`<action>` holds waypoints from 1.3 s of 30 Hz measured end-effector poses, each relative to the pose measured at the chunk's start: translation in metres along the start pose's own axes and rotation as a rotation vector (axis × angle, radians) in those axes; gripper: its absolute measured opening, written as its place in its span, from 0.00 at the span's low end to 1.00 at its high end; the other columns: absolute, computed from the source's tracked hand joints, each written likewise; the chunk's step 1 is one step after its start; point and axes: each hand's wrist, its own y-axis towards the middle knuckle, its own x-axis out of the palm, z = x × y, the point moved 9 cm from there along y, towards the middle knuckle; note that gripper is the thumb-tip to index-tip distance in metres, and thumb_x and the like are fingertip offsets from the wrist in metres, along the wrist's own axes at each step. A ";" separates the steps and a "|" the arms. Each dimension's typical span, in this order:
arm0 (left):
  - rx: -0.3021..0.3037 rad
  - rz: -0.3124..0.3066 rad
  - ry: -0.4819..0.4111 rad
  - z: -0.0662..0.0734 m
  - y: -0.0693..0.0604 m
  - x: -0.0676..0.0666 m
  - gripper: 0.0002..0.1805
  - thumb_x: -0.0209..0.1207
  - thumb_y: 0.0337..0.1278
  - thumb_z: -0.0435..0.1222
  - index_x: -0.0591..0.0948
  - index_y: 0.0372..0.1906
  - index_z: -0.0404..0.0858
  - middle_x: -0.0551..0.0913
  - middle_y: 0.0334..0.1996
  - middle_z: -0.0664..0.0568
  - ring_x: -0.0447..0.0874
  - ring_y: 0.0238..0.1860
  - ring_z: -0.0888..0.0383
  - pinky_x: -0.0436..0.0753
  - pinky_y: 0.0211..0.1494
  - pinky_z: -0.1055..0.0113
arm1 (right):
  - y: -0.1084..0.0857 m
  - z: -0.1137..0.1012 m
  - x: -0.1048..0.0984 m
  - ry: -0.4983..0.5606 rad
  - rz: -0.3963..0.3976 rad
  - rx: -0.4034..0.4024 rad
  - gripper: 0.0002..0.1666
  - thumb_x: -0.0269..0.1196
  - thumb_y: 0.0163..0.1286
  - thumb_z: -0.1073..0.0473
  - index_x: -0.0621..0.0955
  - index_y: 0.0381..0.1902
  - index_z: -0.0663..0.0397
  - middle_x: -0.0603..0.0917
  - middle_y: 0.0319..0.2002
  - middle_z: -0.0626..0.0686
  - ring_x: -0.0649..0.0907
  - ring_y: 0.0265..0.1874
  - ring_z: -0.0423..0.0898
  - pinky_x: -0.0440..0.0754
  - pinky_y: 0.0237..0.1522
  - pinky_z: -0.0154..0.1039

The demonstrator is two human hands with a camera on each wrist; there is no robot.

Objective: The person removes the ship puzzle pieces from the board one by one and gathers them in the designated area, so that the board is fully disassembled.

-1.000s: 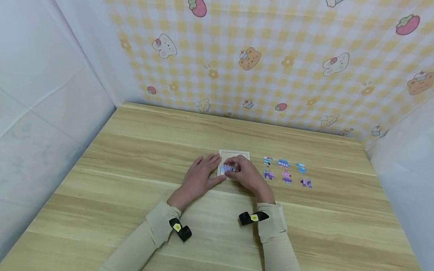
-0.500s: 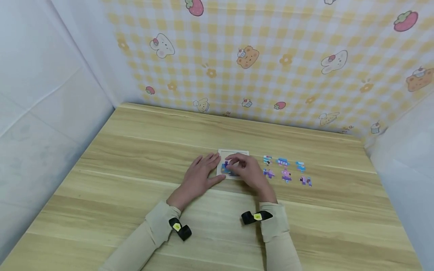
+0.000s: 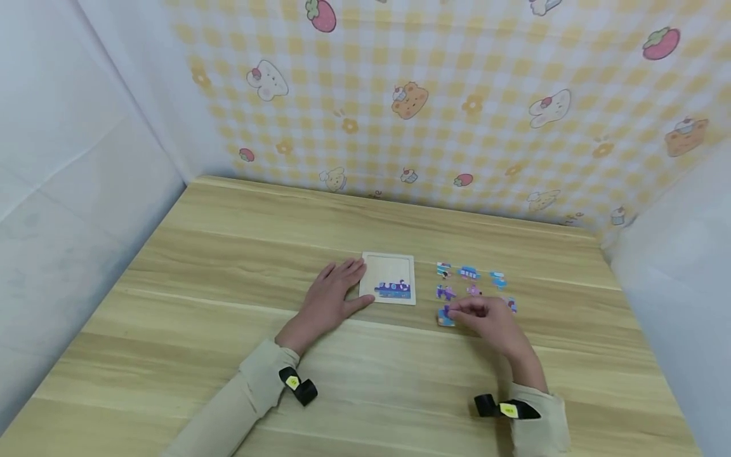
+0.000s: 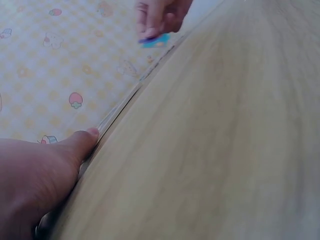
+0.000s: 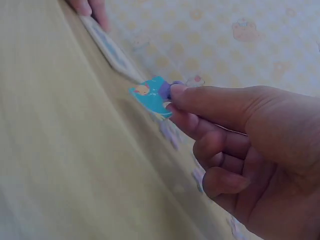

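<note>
In the head view my left hand (image 3: 331,295) rests at the left side of a pale square puzzle tray (image 3: 385,268), fingers spread, fingertips and thumb on its edge. A row of joined purple and blue puzzle pieces (image 3: 394,291) lies along the tray's bottom, toward the right. To the tray's right, my right hand (image 3: 493,320) pinches a blue and purple puzzle piece (image 5: 151,95) between thumb and index finger. The right wrist view shows this piece held above the table, its other fingers curled underneath. The left wrist view shows the left thumb (image 4: 80,145) against the tray's side.
Loose puzzle pieces lie in two rows right of the tray, among them a blue one (image 3: 469,273) and a purple one (image 3: 445,292). My right hand partly covers the nearer row. A checked cloth (image 3: 434,127) hangs behind the wooden table (image 3: 274,235).
My right hand has moved from over the tray to the right, carrying the blue and purple puzzle piece away. The left hand stays on the tray's edge.
</note>
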 end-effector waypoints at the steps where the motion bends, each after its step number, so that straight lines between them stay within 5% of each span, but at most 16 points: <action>1: 0.002 -0.002 0.002 0.000 0.000 0.001 0.42 0.53 0.66 0.61 0.62 0.75 0.41 0.59 0.76 0.54 0.50 0.78 0.54 0.44 0.78 0.53 | -0.003 0.005 -0.002 0.000 -0.005 0.008 0.09 0.68 0.68 0.55 0.88 0.39 0.55 0.84 0.31 0.53 0.70 0.21 0.38 0.70 0.21 0.32; 5: 0.012 -0.005 0.005 -0.001 -0.001 0.003 0.42 0.53 0.66 0.61 0.62 0.75 0.41 0.59 0.76 0.54 0.51 0.77 0.53 0.44 0.78 0.53 | -0.008 0.016 -0.005 -0.007 -0.004 0.019 0.09 0.66 0.69 0.57 0.87 0.40 0.57 0.79 0.26 0.53 0.70 0.21 0.37 0.70 0.21 0.31; 15: 0.016 0.002 -0.015 -0.002 0.002 0.001 0.42 0.53 0.66 0.61 0.62 0.75 0.42 0.59 0.76 0.55 0.50 0.78 0.55 0.43 0.78 0.55 | 0.003 0.009 0.003 -0.132 0.005 -0.003 0.06 0.67 0.68 0.57 0.88 0.39 0.51 0.83 0.32 0.48 0.74 0.28 0.44 0.73 0.28 0.34; 26: 0.010 -0.010 -0.015 -0.002 0.004 0.000 0.42 0.53 0.66 0.61 0.62 0.75 0.42 0.58 0.76 0.55 0.50 0.78 0.55 0.42 0.78 0.55 | 0.005 0.004 0.003 -0.155 0.041 -0.015 0.04 0.67 0.68 0.60 0.86 0.38 0.52 0.82 0.30 0.48 0.74 0.28 0.44 0.73 0.28 0.33; 34: 0.013 -0.008 -0.014 -0.003 0.003 0.001 0.41 0.53 0.66 0.61 0.62 0.75 0.41 0.59 0.76 0.55 0.50 0.78 0.54 0.43 0.78 0.55 | 0.006 -0.028 -0.006 0.000 0.213 -0.182 0.11 0.58 0.75 0.60 0.82 0.46 0.62 0.82 0.38 0.57 0.79 0.34 0.46 0.78 0.36 0.28; 39: 0.012 0.010 -0.033 -0.001 0.003 0.001 0.42 0.54 0.66 0.61 0.63 0.75 0.41 0.60 0.75 0.54 0.51 0.77 0.54 0.43 0.78 0.54 | 0.029 -0.056 0.027 -0.122 0.097 -0.232 0.13 0.62 0.73 0.61 0.83 0.50 0.61 0.83 0.38 0.54 0.79 0.29 0.45 0.77 0.28 0.32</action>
